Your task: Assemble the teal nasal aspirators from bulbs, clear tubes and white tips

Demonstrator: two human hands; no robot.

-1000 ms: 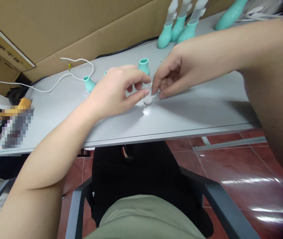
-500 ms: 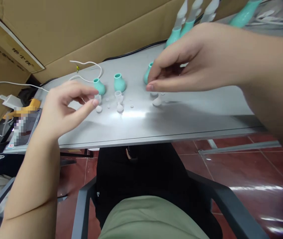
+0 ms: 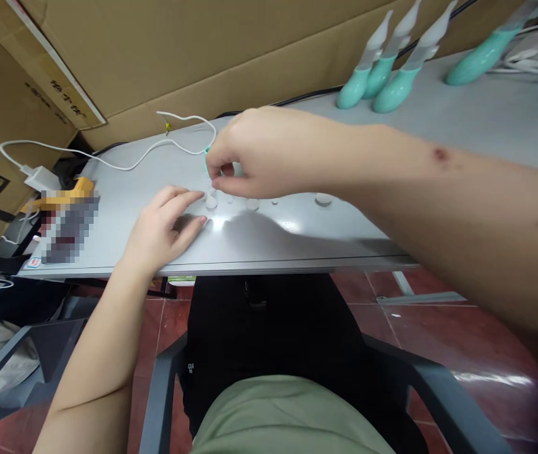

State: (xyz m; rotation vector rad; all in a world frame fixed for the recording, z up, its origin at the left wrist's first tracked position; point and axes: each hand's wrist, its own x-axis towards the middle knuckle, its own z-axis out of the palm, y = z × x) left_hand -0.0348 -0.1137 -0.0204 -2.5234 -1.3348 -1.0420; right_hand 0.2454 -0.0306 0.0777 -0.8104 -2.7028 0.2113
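Observation:
My right hand (image 3: 250,154) reaches across to the left part of the grey table, thumb and fingers pinched together over the leftmost teal rubber bulb (image 3: 207,152). Its fingers hide most of that bulb and whatever is between them. Below, my left hand (image 3: 167,224) lies low over the table with thumb and fingers apart, near a small white tip (image 3: 210,201). Other pale pieces lie to the right: a white tip (image 3: 252,204), a tiny disc (image 3: 275,202) and another white tip (image 3: 323,200). My right hand and forearm cover the other loose bulbs.
Several assembled teal bulb nasal aspirators (image 3: 356,85) with pointed clear tips stand at the back right. A cardboard wall (image 3: 231,57) runs behind the table. On the left are a white cable (image 3: 146,157), a charger (image 3: 41,179), a yellow object (image 3: 85,187) and a blurred-out item (image 3: 70,230).
My right hand has moved left from the right-hand loose bulb to the leftmost one. My left hand has drawn down from that bulb, its fingers spreading. The view has shifted slightly.

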